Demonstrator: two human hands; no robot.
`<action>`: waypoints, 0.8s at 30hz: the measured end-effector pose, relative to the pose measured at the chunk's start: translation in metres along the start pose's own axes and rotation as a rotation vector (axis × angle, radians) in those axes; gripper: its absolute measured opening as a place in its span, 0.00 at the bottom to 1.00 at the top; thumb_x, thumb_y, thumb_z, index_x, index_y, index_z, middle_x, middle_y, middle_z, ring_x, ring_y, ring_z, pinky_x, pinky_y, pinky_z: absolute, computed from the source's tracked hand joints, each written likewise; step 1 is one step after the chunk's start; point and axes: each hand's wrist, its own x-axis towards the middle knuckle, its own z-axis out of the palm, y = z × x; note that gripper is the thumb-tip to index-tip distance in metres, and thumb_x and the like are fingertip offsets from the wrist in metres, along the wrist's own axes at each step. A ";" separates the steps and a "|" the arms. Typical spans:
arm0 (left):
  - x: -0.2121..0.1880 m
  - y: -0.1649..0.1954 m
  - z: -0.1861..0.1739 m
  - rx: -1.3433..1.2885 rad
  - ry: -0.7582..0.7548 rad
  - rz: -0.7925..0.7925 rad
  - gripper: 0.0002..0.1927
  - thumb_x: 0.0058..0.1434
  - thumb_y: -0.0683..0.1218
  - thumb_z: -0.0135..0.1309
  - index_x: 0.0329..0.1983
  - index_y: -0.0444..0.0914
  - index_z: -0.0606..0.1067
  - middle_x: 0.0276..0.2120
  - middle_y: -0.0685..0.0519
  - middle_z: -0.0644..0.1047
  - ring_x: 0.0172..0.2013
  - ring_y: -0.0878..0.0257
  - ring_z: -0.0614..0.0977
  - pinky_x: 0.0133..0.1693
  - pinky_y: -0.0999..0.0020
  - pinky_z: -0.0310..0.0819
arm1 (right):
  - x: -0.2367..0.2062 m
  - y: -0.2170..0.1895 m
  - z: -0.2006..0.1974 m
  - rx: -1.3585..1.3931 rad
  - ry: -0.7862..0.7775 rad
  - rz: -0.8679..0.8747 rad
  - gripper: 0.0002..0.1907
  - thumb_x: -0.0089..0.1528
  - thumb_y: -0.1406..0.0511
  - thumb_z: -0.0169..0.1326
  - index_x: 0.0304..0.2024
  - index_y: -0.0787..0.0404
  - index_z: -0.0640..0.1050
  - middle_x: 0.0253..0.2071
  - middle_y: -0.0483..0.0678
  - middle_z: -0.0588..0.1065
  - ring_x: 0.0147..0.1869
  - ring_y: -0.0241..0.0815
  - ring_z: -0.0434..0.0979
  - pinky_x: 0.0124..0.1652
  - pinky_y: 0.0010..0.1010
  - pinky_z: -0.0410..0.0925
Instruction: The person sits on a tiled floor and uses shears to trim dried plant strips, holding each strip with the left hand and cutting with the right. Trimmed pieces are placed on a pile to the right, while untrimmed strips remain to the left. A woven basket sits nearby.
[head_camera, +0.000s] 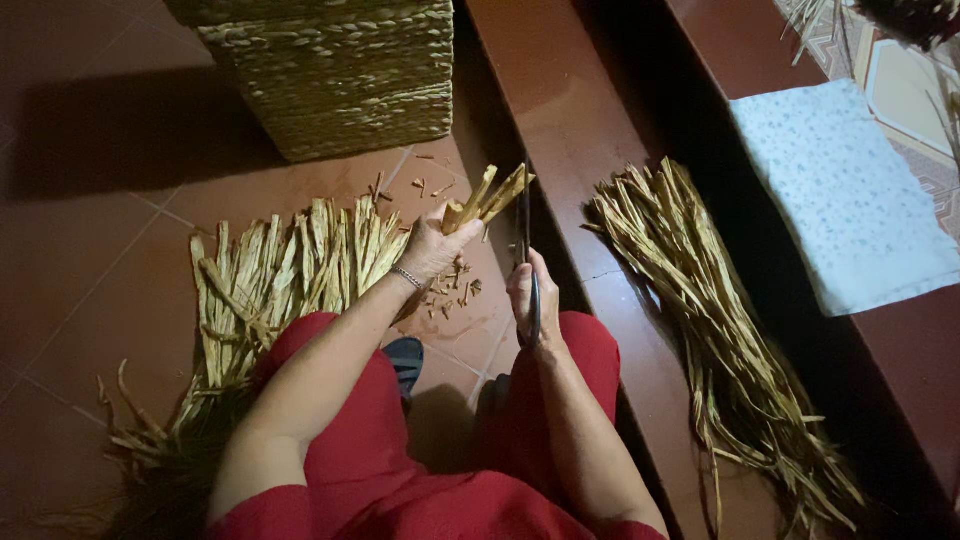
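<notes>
Dim room, red-brown tiled floor (90, 290) with a raised step (560, 110) running along the person's right side. A woven basket (330, 70) stands well beyond the fingertips. The person sits low, red trousers, knees apart. Left hand (432, 248): fingers curled tight around a small bunch of dried straw strips (488, 197), whose ends fan out above and to the right of the knuckles; bracelet at the wrist. Right hand (524, 292): closed around the handles of dark scissors (527, 255), blades pointing up just right of the bunch; how far the blades gape I cannot tell. Short cut scraps (455, 290) lie on the tile directly below the left fingers. A flat pile of strips (270, 280) lies left of the left hand; a second, longer sheaf (700, 310) lies on the step, right of the right hand. Pale cloth (850, 200) farther right. Judgement: a clean trim would call for ends held level, a grip close to the cut line, blades square across the strips, and left fingertips kept clear of the blades.
</notes>
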 end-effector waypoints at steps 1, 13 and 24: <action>0.000 0.001 0.001 -0.017 -0.009 -0.015 0.12 0.64 0.48 0.60 0.42 0.36 0.74 0.26 0.59 0.75 0.19 0.72 0.75 0.22 0.73 0.74 | 0.001 -0.003 -0.001 -0.033 0.006 -0.009 0.29 0.73 0.49 0.39 0.61 0.65 0.72 0.25 0.40 0.69 0.29 0.30 0.69 0.31 0.24 0.66; -0.004 -0.002 0.003 -0.034 -0.030 -0.160 0.12 0.63 0.49 0.61 0.39 0.36 0.76 0.24 0.57 0.75 0.18 0.71 0.75 0.20 0.73 0.73 | -0.005 -0.018 0.001 -0.192 0.063 0.061 0.25 0.74 0.49 0.37 0.36 0.62 0.72 0.19 0.43 0.66 0.23 0.34 0.68 0.26 0.31 0.63; 0.000 -0.001 -0.006 -0.026 -0.033 -0.038 0.18 0.65 0.48 0.59 0.54 0.42 0.68 0.29 0.58 0.73 0.19 0.72 0.73 0.20 0.74 0.72 | -0.005 -0.030 -0.003 0.217 0.023 0.029 0.30 0.72 0.45 0.37 0.55 0.63 0.73 0.21 0.39 0.68 0.20 0.28 0.62 0.21 0.23 0.57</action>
